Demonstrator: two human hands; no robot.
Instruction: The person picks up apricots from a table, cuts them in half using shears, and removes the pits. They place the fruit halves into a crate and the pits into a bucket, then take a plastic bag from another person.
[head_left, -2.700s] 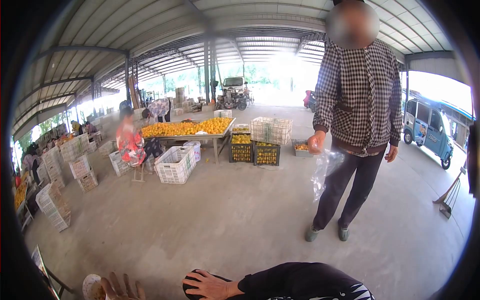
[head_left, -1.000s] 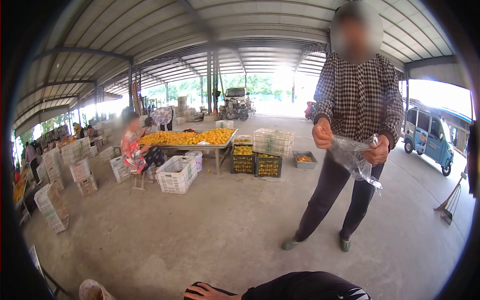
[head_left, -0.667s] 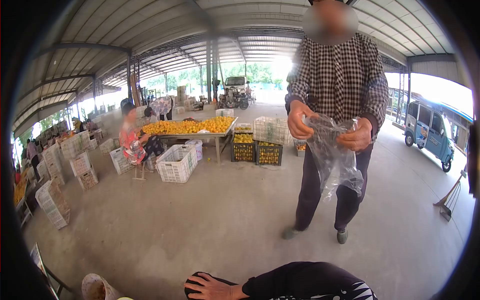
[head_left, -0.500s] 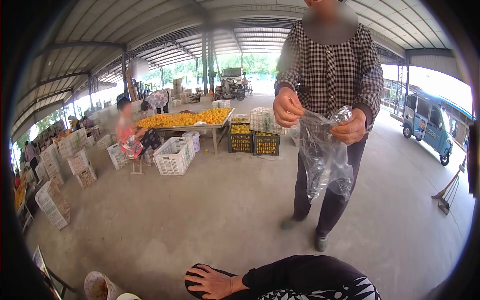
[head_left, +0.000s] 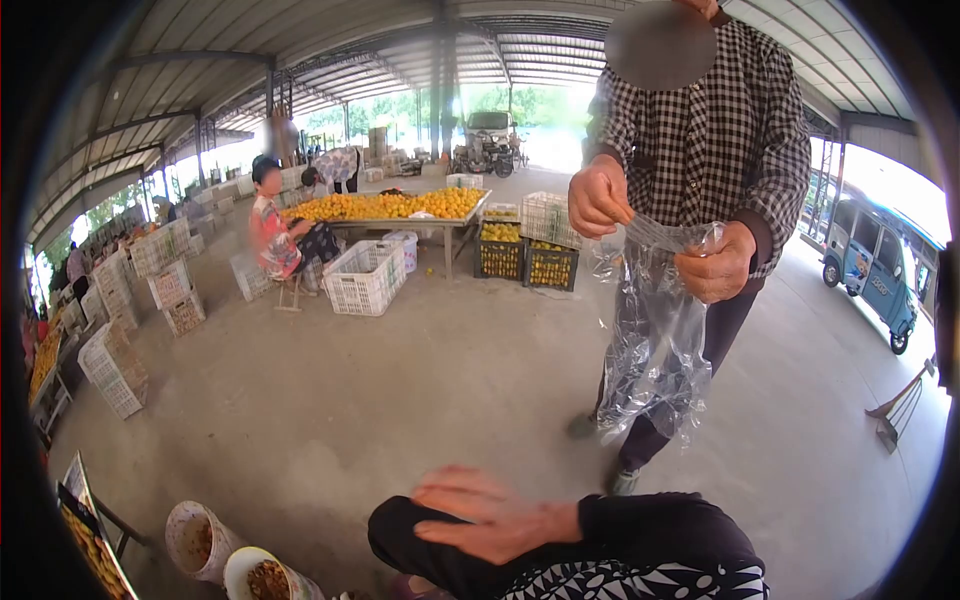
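My right hand (head_left: 490, 515) is held palm down over my black-clothed knee (head_left: 400, 530), blurred by motion, fingers stretched out and nothing in them. Its arm wears a black sleeve (head_left: 650, 525). My left hand is out of the picture. In front of me stands a person in a checked shirt (head_left: 690, 150), whose two hands hold a clear plastic bag (head_left: 655, 340) by its top edge. The bag hangs down, crinkled. Below left of my hand are two buckets, one pale (head_left: 185, 545) and one white (head_left: 290, 580), with brownish pieces inside.
A table (head_left: 450, 222) heaped with orange fruit (head_left: 400, 206) stands further off, a seated person (head_left: 275, 230) beside it. Near it are a white crate (head_left: 362, 292) and dark fruit crates (head_left: 550, 268). A blue three-wheeler (head_left: 870, 255) and a dustpan (head_left: 888, 432) are at right.
My right hand has lifted off the knee and moved up and right. The view has shifted, bringing more of the buckets in. The person's bag now hangs longer and more spread out.
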